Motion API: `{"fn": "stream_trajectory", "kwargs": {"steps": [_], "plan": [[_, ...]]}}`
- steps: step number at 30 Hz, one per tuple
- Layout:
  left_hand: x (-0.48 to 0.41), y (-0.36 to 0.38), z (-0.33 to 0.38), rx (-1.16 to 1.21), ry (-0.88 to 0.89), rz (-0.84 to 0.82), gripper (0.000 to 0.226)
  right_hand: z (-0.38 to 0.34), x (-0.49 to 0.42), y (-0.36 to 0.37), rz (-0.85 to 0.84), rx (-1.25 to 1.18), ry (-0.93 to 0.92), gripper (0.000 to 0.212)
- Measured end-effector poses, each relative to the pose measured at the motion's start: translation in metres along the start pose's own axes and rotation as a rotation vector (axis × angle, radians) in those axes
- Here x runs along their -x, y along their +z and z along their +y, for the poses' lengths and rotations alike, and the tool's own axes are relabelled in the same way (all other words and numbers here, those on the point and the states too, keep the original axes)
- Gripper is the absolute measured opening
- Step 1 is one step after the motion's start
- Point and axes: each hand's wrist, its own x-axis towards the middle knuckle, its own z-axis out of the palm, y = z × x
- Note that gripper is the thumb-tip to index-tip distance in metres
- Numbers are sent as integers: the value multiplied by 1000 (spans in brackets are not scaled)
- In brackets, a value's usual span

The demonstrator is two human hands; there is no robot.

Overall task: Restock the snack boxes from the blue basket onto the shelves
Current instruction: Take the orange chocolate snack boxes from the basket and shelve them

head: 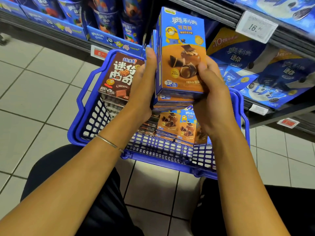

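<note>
Blue-and-orange snack boxes (183,53), several pressed into one upright stack, sit between both hands just above the blue basket (81,101); left hand (144,82) has its fingers curled round the stack's left side; right hand (211,99) grips the lower right corner. We judge an even squeeze from both sides matters, lest inner boxes slip; we would lift clear of the rim, fronts facing out. Matching boxes (177,126) and brown cookie boxes (119,77) lie in the basket; shelves (289,41) stand near, ahead and right, with a price tag (256,28); pale tiled floor (42,86) beneath.
</note>
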Motion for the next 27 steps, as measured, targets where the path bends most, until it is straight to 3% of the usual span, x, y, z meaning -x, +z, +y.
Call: {"fn": "stream_trajectory", "kwargs": {"steps": [3,5,7,10,12,15,16,21,25,27], "plan": [[2,1,4,49,-58,11,71,-2,-5,-11,17,-8,30,61],[4,1,6,77,-91,-1,70,4,-8,-21,139,-32,88,61],[6,1,8,103,-108,-11,68,24,-13,-35,273,-9,199,42],[8,0,12,121,-127,-14,70,72,-20,-48,402,277,466,19],[8,-1,12,123,-143,-1,68,105,-20,-54,390,400,624,22],[7,-2,11,120,-146,28,64,139,-18,-57,299,547,744,47],[7,-1,11,112,-141,34,64,142,-17,-56,273,584,766,45],[5,2,10,94,-131,65,67,149,-24,-54,278,638,690,28],[4,4,7,92,-134,38,70,149,-22,-55,343,663,613,37],[3,4,6,87,-150,27,75,147,-20,-57,377,632,569,30]]}}
